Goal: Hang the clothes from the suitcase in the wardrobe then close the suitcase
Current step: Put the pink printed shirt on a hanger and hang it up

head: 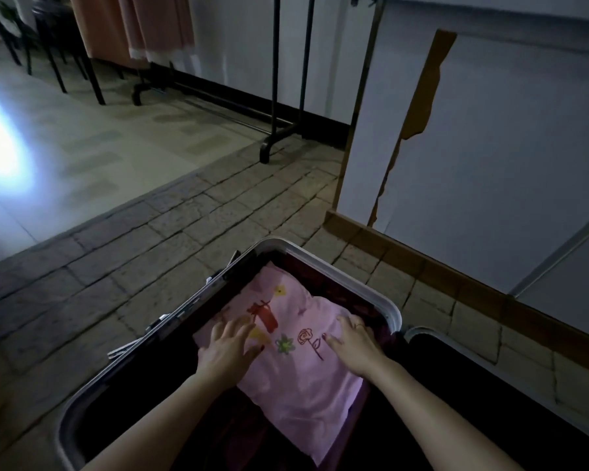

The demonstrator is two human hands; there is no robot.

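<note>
- The fingers (233,329) of the left hand (227,351) are spread and laid nearly flat on the left part of a folded pink garment (296,372); nothing is gripped by them.
- The fingers (346,322) of the right hand (354,348) are likewise extended and rested on the garment's right part, with the thumb stretched toward the middle; a ring is seen on one finger, and nothing is pinched or clasped.
- Both bare forearms are seen reaching in from the near edge of the view.
- The pink garment is printed with small childlike drawings, among them a red shape, a yellow flower, a green flower and an outlined rose between the two hands.
- The garment is lying inside the open suitcase (364,283), on a dark red lining, within the left half; the rim is pale and rounded at the corners.
- The suitcase's other half (490,385) is seen to the right, dark inside.
- The suitcase is set on a floor (133,266) of stone-patterned tiles; a bright glare is cast on smoother flooring at the far left.
- A black clothes rail (276,96) is stood at the far side, well apart from the suitcase, with peach-coloured garments (133,25) hung at the far left.
- A white panel (507,147) with peeled brown edging is seen at the right.
</note>
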